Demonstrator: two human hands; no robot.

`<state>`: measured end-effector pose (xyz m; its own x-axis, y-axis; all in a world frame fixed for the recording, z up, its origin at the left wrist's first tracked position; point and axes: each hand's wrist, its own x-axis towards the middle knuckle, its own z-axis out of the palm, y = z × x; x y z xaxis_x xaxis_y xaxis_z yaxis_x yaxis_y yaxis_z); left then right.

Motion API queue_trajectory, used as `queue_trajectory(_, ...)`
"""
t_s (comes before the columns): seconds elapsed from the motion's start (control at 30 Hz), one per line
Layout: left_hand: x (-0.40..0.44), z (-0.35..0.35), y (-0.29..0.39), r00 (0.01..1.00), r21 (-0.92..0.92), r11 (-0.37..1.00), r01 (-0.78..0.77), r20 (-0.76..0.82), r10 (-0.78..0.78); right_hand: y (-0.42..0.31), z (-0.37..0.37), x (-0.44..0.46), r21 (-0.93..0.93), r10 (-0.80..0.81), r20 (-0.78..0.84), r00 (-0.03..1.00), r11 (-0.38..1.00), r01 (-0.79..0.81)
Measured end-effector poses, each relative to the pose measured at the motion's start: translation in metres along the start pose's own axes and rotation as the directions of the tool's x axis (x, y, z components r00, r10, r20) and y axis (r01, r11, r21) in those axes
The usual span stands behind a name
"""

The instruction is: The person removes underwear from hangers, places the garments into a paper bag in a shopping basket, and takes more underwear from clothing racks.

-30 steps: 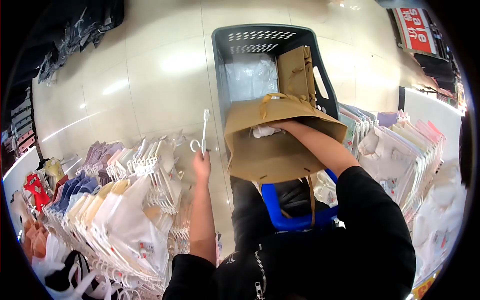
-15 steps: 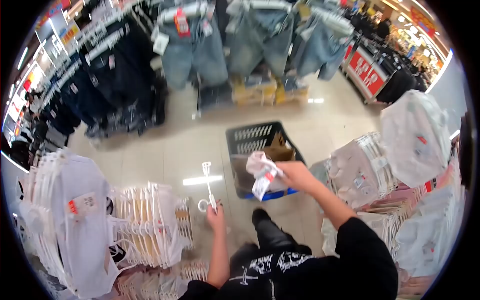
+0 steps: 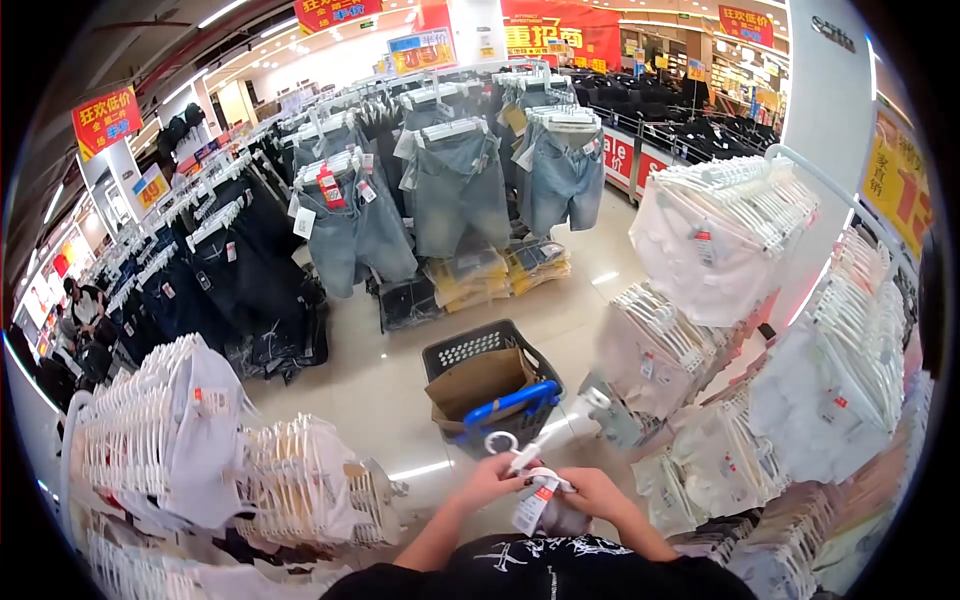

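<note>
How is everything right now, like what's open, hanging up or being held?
White hanger, held at a tilt
Left hand, closed on the white hanger
Small garment, held, with a tag on it
Right hand, closed on the small garment
Basket, upright on the floor
Paper bag, in the basket, seemingly open
Denim shorts, hanging up

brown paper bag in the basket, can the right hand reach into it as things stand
Probably not right away: the right hand is busy with the tagged garment, and the blue handle stands partly in front of the brown paper bag.
</note>
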<state>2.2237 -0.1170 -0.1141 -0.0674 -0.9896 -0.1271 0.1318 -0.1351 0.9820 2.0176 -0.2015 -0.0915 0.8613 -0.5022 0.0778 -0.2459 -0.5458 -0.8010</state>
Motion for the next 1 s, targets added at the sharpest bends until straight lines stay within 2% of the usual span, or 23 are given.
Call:
queue_trajectory(0.03,0.004,0.018,-0.009,0.999,-0.019,0.999,0.030,0.033,-0.029,0.008,-0.007,-0.020,-0.039,0.083,0.025,0.996,0.996,-0.082)
queue_trajectory(0.07,0.011,0.032,-0.018,0.993,0.073,0.992,0.101,0.062,-0.105,0.017,-0.013,-0.043,-0.006,0.072,-0.042,0.996,0.997,-0.073)
queue_trajectory(0.13,0.021,0.072,-0.017,0.985,0.016,0.998,-0.059,0.161,0.056,0.031,-0.020,-0.087,0.072,0.061,-0.182,0.981,0.996,-0.049)
queue_trajectory(0.17,0.024,0.096,-0.013,0.981,-0.044,0.998,-0.049,0.183,0.056,0.028,-0.027,-0.110,0.193,0.185,-0.195,0.963,0.970,-0.148)
queue_trajectory(0.23,0.032,0.124,-0.004,0.972,0.301,0.950,-0.077,0.233,0.005,0.030,-0.038,-0.148,0.150,0.212,-0.302,0.929,0.973,-0.173)
queue_trajectory(0.3,0.041,0.150,0.012,0.973,0.584,0.803,-0.119,0.231,-0.024,0.028,-0.050,-0.174,0.089,0.168,-0.435,0.885,0.986,-0.144)
queue_trajectory(0.37,0.039,0.177,0.024,0.986,0.507,0.852,-0.130,0.156,0.058,0.036,-0.054,-0.193,0.020,0.080,-0.592,0.802,0.996,-0.084)
queue_trajectory(0.4,0.044,0.183,0.014,0.987,0.504,0.850,-0.150,0.132,0.095,0.036,-0.056,-0.201,0.070,0.131,-0.605,0.785,0.991,-0.111)
queue_trajectory(0.43,0.048,0.191,0.001,0.979,0.369,0.906,-0.205,0.090,0.185,0.035,-0.060,-0.206,0.116,0.178,-0.618,0.765,0.984,-0.134)
queue_trajectory(0.5,0.043,0.198,0.005,0.988,0.432,0.899,-0.071,0.155,0.003,0.041,-0.061,-0.217,0.138,0.206,-0.670,0.713,0.979,-0.153)
queue_trajectory(0.57,0.031,0.215,0.038,0.975,0.527,0.849,0.038,0.166,-0.147,0.051,-0.060,-0.225,0.003,0.104,-0.711,0.696,0.990,-0.144)
queue_trajectory(0.6,0.036,0.216,0.026,0.975,0.500,0.865,-0.051,0.213,-0.066,0.055,-0.061,-0.228,-0.065,0.048,-0.725,0.687,0.988,-0.138)
queue_trajectory(0.63,0.041,0.214,0.001,0.967,0.467,0.874,-0.132,0.254,0.011,0.058,-0.061,-0.231,-0.042,0.084,-0.716,0.693,0.986,-0.163)
queue_trajectory(0.67,0.042,0.215,-0.015,0.954,0.428,0.880,-0.204,0.288,0.081,0.054,-0.063,-0.233,0.061,0.173,-0.685,0.707,0.982,-0.180)
queue_trajectory(0.73,0.037,0.223,-0.010,0.951,0.378,0.909,-0.178,0.304,0.060,0.039,-0.064,-0.236,0.270,0.348,-0.589,0.729,0.935,-0.229)
queue_trajectory(0.8,0.034,0.233,0.002,0.947,0.319,0.930,-0.181,0.310,0.078,0.033,-0.065,-0.237,0.220,0.252,-0.555,0.793,0.964,-0.153)
queue_trajectory(0.83,0.035,0.233,0.011,0.920,0.476,0.829,-0.295,0.375,0.112,0.030,-0.067,-0.238,0.194,0.201,-0.534,0.821,0.975,-0.112)
queue_trajectory(0.93,0.038,0.233,-0.008,0.932,0.377,0.885,-0.272,0.333,0.144,0.022,-0.072,-0.233,0.194,0.101,-0.517,0.850,0.981,0.002)
queue_trajectory(0.97,0.044,0.229,-0.020,0.859,0.346,0.822,-0.452,0.417,0.297,0.025,-0.072,-0.234,0.172,0.110,-0.505,0.856,0.985,-0.025)
queue_trajectory(1.0,0.042,0.230,-0.016,0.860,0.325,0.843,-0.429,0.430,0.273,0.027,-0.073,-0.233,0.165,0.092,-0.485,0.870,0.986,-0.012)
